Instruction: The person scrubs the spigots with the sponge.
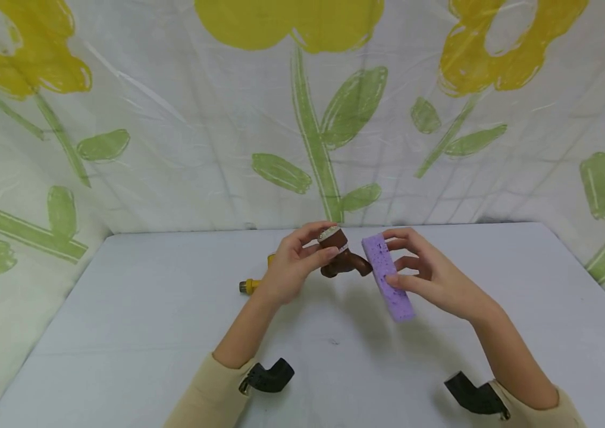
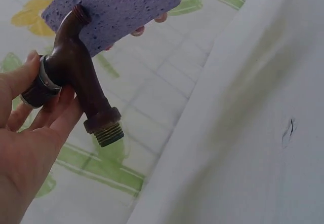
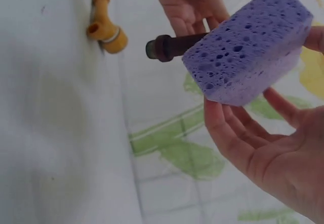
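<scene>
A brown tap (image 1: 344,257) with a threaded end is held up above the table by my left hand (image 1: 294,261), whose thumb and fingers grip its round knob. In the left wrist view the tap (image 2: 76,67) shows its spout close to a purple sponge (image 2: 121,11). My right hand (image 1: 430,273) pinches that sponge (image 1: 388,278) between thumb and fingers, holding it tilted in the air. The sponge (image 3: 248,51) hides most of the tap in the right wrist view. Whether sponge and spout touch, I cannot tell.
A yellow tap (image 3: 107,26) lies on the white table (image 1: 136,333), partly behind my left hand in the head view. Behind the table hangs a white sheet (image 1: 174,148) painted with yellow flowers. Black wrist mounts (image 1: 270,377) show at both sleeves.
</scene>
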A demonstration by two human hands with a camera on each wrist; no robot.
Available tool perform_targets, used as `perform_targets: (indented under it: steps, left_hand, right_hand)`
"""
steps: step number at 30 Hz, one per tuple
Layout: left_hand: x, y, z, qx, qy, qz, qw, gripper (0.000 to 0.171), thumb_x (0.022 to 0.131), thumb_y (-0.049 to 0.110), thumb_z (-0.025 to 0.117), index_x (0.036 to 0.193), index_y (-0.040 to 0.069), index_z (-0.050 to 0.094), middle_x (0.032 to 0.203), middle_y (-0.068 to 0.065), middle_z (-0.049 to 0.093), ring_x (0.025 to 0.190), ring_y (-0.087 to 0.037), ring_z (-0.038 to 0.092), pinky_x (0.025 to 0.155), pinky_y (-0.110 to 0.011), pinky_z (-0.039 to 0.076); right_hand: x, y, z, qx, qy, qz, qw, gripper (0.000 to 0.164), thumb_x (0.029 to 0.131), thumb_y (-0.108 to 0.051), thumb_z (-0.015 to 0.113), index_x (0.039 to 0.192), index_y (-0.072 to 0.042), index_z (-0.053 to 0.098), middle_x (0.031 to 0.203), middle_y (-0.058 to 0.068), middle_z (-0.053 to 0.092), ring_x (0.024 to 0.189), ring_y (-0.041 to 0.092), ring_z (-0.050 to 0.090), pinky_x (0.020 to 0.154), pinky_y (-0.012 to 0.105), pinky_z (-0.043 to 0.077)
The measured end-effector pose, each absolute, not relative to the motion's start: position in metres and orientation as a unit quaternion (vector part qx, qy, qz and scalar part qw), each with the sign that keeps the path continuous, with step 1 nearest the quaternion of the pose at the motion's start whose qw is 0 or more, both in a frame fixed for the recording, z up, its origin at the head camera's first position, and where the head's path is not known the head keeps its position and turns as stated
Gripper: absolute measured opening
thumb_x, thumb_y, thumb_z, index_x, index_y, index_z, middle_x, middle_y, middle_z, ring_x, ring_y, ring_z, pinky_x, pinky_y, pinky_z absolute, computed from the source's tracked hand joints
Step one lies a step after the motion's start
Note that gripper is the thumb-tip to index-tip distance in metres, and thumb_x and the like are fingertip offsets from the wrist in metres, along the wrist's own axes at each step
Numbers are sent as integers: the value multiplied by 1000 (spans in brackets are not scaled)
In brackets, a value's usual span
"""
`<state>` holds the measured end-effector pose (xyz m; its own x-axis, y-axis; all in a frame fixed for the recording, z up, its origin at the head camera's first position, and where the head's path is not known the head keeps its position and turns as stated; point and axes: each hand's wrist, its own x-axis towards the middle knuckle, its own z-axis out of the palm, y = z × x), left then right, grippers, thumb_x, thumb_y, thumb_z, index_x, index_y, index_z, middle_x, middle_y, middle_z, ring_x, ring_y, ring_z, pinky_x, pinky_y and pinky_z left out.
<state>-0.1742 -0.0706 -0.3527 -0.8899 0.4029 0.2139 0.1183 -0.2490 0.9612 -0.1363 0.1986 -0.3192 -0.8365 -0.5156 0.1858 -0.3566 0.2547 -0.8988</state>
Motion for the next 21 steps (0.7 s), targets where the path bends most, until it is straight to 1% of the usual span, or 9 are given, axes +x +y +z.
perform_targets:
  steps: [3, 7, 12, 17, 21]
  left_hand:
    - [-173, -69, -353, 184, 584, 784, 103, 45, 99, -12, 57, 143, -12, 48, 128, -9, 60, 99, -8, 72, 90, -26, 61]
    - [-172, -67, -353, 159, 558, 808, 104, 47, 97, -16, 58, 143, -12, 49, 126, -6, 59, 94, -9, 72, 90, -29, 63]
    - [-173, -63, -354, 151, 541, 823, 92, 51, 93, -18, 61, 143, -11, 52, 125, -8, 57, 91, -14, 72, 89, -34, 64]
    - [-174, -59, -355, 123, 535, 832, 77, 49, 93, -20, 62, 141, -10, 57, 117, -7, 61, 89, -16, 73, 85, -34, 65]
    - [-173, -59, -352, 115, 531, 836, 72, 49, 94, -19, 62, 143, -12, 55, 115, -6, 62, 87, -15, 73, 84, -34, 65]
  right_hand:
    - [-135, 196, -320, -266, 776, -569, 46, 59, 98, 3, 66, 149, -10, 41, 141, 20, 46, 102, 21, 66, 80, 30, 64]
    - [-134, 190, -321, -246, 760, -601, 2, 70, 94, 9, 70, 153, -17, 42, 138, 16, 45, 105, 21, 66, 81, 28, 64]
    - [-133, 181, -325, -206, 747, -630, -50, 74, 91, 13, 74, 152, -15, 43, 138, 11, 46, 106, 19, 67, 85, 24, 63]
    - [-134, 175, -328, -195, 742, -638, -72, 77, 86, 17, 77, 149, -12, 43, 140, 9, 44, 107, 18, 67, 89, 23, 62]
    - [-135, 172, -330, -197, 736, -641, -92, 81, 82, 19, 78, 148, -10, 43, 141, 9, 45, 110, 19, 67, 91, 24, 61]
